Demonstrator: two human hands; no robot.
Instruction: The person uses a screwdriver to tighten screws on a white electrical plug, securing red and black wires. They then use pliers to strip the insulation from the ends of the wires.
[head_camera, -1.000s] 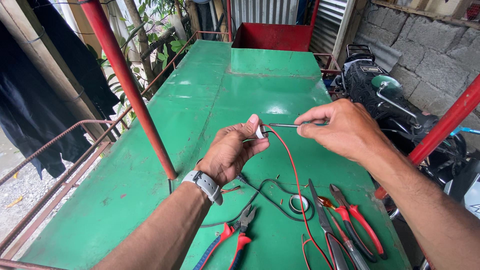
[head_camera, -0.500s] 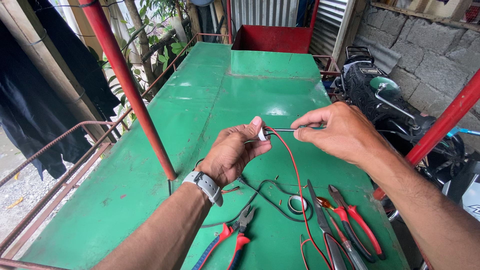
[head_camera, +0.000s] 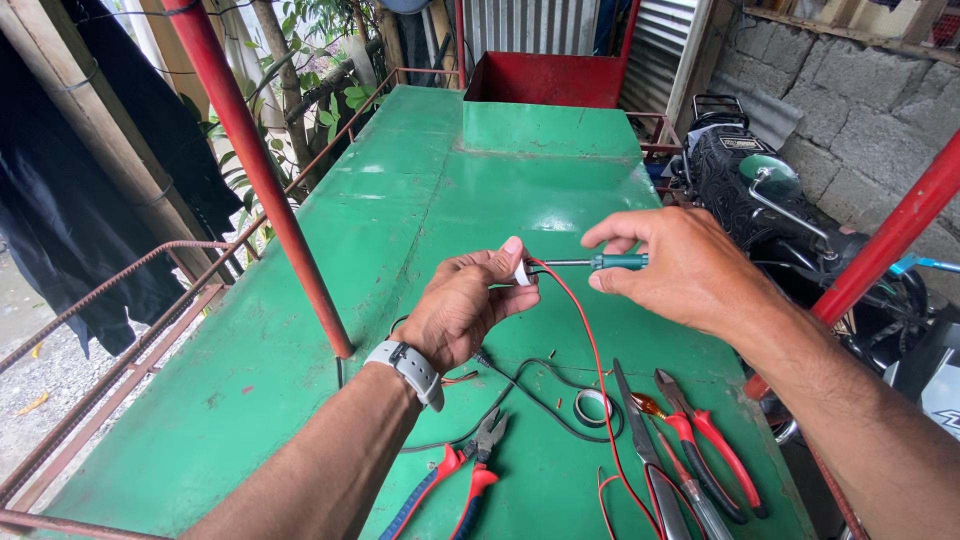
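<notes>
Small white fitting (head_camera: 521, 272) with red wire (head_camera: 592, 352) pinched in closed left hand (head_camera: 462, 308) above green table (head_camera: 400, 220); right hand (head_camera: 680, 268) grips green-handled screwdriver (head_camera: 590, 263), whose tip may slip off if fitting twists

Bare forearms, grey-strapped wristwatch (head_camera: 408, 368) on left wrist

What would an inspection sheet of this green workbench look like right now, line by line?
Surface: green metal table, painted, outdoors.
Job's things: small white part pinched in left hand; green-handled screwdriver in right hand, tip at the part.
Clutter: red-handled pliers, red-handled cutters, tape roll.
Grippers: both hands closed on their items.
Cables: red wire hanging from part; black cable looped on table.
Surroundings: red posts, motorcycle, block wall.
</notes>
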